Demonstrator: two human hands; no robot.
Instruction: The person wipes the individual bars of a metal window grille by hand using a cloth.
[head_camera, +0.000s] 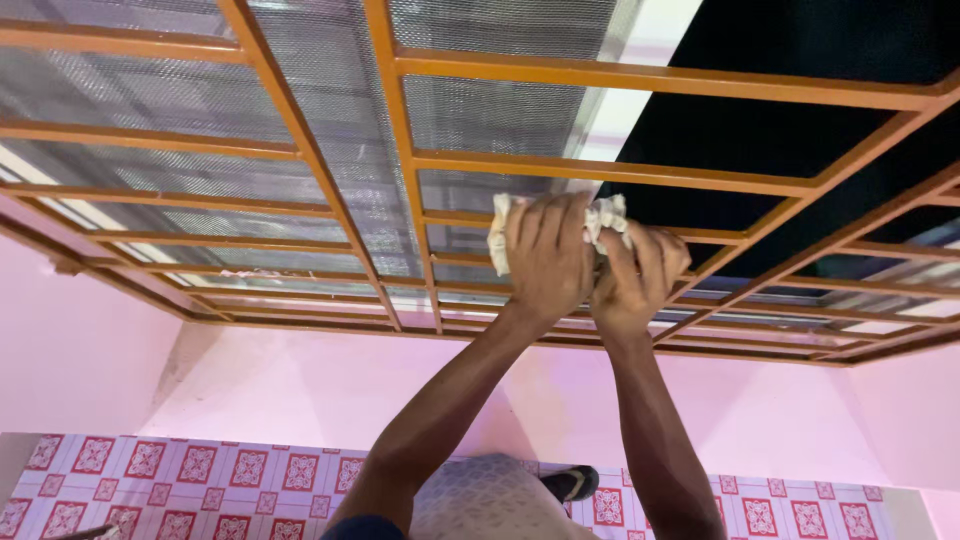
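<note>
Far left: pink wall (70, 350), patterned red-and-white tiles (180, 480) along the bottom edge. Above: orange window grille (300, 150) w/ metal mesh (150, 100) behind the bars on the left half; right half shows dark glass or night (800, 140) behind the bars.

Centre: left hand (548, 255) laid flat over a crumpled off-white cloth (605, 212), fingers together and slightly curled, pressing the cloth against a grille bar near the mesh/dark boundary. Just beside it, touching: right hand (638, 275), fingers bunched, gripping the cloth's right end. Cloth thus at mid-grille, between both hands and the bar.

Below: knee in patterned fabric (490, 500), dark sandal (575, 483) on the tiles.

Progress, as a judgement: wiping seems mid-way at best. No clear diff. btw. cleaned and uncleaned bars visible; some pale specks on a lower-left bar (250, 272), so that part prob. not yet done. Bars to the right: cannot tell.
</note>
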